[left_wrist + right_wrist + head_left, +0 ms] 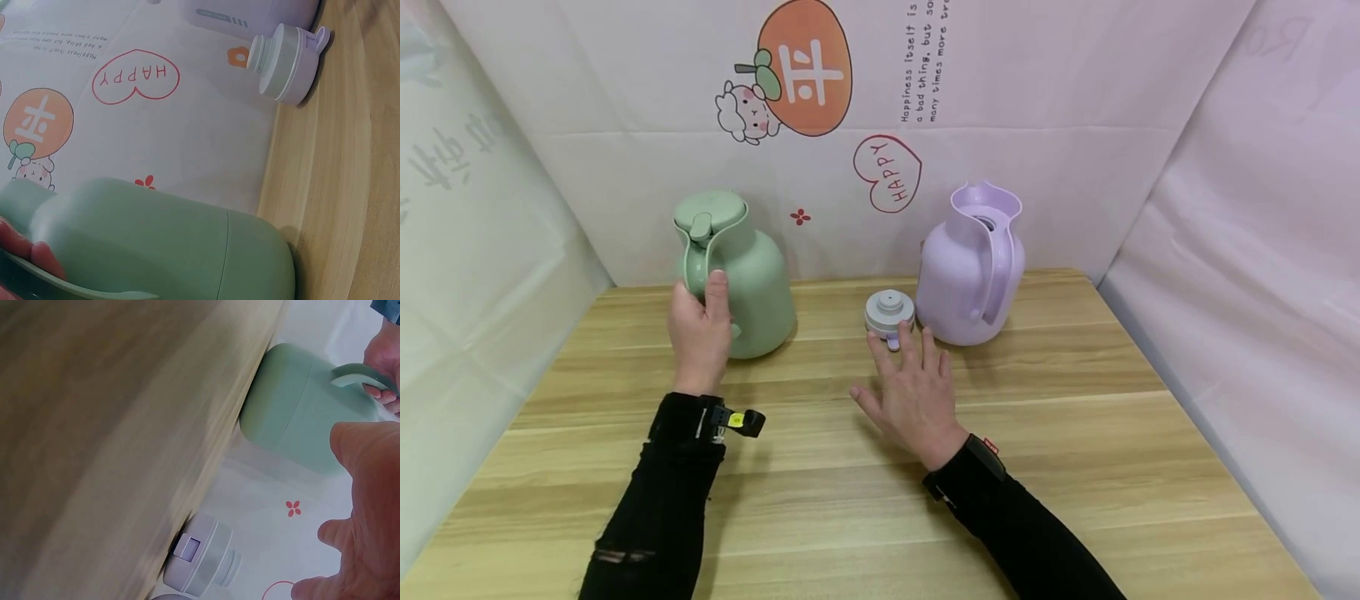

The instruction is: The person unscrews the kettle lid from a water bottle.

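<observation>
A green jug [741, 275] with its lid on stands at the back left of the wooden table [1075, 467]. My left hand [700, 325] grips the jug's handle; in the left wrist view my fingertips [28, 250] curl round the green jug [162, 244]. A lilac jug [970, 267] stands open-topped at the back right. Its grey-and-lilac lid [890, 317] sits on the table beside it, also seen as the lid [200, 556] in the right wrist view. My right hand [913, 387] hovers open, fingers spread, just in front of the lid.
A backdrop sheet with an orange cartoon and a red "HAPPY" heart [887, 173] hangs behind the jugs. White cloth walls close in the left and right sides. The table's near half holds only my arms.
</observation>
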Motion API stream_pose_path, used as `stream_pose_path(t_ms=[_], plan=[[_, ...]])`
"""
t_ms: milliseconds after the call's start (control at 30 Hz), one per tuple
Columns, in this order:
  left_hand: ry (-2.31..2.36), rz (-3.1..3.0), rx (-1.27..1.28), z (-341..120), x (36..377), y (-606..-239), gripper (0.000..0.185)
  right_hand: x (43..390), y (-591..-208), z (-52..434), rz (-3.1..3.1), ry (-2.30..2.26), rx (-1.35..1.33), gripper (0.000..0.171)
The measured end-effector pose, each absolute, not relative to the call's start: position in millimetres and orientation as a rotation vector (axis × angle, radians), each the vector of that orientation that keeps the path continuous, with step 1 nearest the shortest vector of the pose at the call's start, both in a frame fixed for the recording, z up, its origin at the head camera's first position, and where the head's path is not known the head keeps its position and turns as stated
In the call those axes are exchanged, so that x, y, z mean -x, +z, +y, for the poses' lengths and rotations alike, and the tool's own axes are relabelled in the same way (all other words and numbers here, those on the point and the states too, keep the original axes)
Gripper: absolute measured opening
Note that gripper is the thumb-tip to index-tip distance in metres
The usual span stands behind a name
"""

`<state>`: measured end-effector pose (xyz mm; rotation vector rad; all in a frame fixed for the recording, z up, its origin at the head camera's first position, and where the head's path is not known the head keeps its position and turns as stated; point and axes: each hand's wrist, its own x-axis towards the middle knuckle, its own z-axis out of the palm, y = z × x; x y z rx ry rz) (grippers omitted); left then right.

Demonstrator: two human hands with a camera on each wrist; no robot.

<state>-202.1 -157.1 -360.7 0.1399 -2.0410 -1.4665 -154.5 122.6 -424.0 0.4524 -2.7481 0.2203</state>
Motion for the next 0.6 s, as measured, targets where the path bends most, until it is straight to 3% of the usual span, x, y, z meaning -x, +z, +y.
stream_pose_path(t_ms=[333,600], plan=[[-1.448,-2.051,-0.088,-148,188,-359,0.037,154,-424,122,-2.74,0.225,-0.451,0.078],[-1.476,-2.054,-0.07,-137,171,-356,0.021,154,-424,122,-2.747,0.216,-0.456,0.077]])
